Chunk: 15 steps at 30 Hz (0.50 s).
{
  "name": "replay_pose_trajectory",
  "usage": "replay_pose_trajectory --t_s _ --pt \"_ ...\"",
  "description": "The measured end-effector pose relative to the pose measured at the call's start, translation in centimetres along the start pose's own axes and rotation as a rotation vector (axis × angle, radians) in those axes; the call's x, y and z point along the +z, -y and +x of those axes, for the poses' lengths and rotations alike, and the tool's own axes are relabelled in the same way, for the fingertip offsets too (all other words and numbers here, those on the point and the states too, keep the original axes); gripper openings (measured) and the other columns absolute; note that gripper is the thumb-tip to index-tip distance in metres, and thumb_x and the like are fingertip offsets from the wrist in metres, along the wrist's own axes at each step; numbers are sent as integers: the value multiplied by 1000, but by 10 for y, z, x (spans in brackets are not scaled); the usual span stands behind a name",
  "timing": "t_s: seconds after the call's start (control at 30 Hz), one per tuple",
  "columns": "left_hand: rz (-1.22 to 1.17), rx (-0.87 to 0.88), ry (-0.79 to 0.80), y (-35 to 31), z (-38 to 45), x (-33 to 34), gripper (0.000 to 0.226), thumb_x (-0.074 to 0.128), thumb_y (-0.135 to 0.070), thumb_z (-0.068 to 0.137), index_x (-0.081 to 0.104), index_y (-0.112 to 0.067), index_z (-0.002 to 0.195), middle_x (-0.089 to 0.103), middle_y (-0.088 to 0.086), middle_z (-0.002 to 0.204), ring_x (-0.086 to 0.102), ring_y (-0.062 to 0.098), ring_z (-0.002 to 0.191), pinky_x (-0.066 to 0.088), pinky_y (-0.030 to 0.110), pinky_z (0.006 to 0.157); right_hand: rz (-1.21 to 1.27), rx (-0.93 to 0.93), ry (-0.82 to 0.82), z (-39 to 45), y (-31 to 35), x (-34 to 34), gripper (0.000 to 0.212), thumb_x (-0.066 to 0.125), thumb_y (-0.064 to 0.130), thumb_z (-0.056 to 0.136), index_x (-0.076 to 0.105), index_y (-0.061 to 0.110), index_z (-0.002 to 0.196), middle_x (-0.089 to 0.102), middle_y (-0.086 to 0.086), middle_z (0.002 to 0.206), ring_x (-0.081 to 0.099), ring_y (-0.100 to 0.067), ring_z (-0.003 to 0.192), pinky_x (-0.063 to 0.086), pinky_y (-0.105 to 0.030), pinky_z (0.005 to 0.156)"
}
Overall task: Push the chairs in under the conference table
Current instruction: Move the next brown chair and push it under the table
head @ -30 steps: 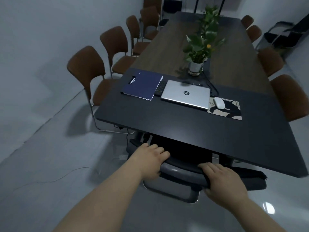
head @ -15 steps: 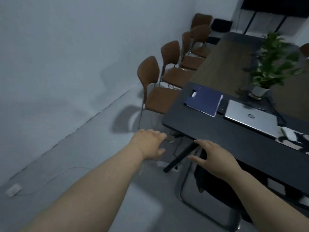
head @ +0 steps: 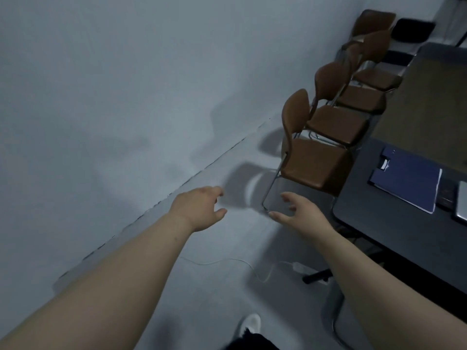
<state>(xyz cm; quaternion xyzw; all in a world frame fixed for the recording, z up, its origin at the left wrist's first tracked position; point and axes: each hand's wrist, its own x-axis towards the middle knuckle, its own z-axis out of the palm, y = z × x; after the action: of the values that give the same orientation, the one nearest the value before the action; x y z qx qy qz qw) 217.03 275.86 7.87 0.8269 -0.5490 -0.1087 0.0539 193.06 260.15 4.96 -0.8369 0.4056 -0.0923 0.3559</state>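
Along the left side of the dark conference table (head: 374,210) stands a row of brown chairs, pulled out from it. The nearest brown chair (head: 313,162) has its seat partly at the table's edge and its backrest towards the wall. My left hand (head: 199,207) and my right hand (head: 300,213) are both stretched out in the air, fingers apart, holding nothing. They are a short way in front of that nearest chair and touch nothing. A second brown chair (head: 338,122) and further ones (head: 371,77) follow behind it.
A grey wall (head: 126,97) runs close along the left, leaving a narrow strip of floor. A white cable and power strip (head: 300,267) lie on the floor near the table leg. A blue folder (head: 409,183) lies on the table. My white shoe (head: 250,324) shows below.
Both hands let go of the black chair at the table's end. I turned left, and my hands now reach towards the nearest brown chair by the wall.
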Motion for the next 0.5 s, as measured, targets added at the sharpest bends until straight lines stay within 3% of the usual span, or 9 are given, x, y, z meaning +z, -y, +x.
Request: replay_pose_trajectory --t_s 0.33,0.5 --pt "-42 82 77 39 204 -23 51 56 -60 87 45 -40 132 58 -21 119 58 6 98 49 31 77 173 142 -109 213 -6 8 85 73 61 75 38 28 145 47 6 143 46 -18 128 48 -42 97" --pt "-166 46 73 54 299 -51 50 58 -62 84 46 -41 128 56 -23 112 58 5 96 51 33 81 178 147 -170 287 7 -27 83 76 55 77 42 23 144 53 0 140 52 -18 121 45 -35 99"
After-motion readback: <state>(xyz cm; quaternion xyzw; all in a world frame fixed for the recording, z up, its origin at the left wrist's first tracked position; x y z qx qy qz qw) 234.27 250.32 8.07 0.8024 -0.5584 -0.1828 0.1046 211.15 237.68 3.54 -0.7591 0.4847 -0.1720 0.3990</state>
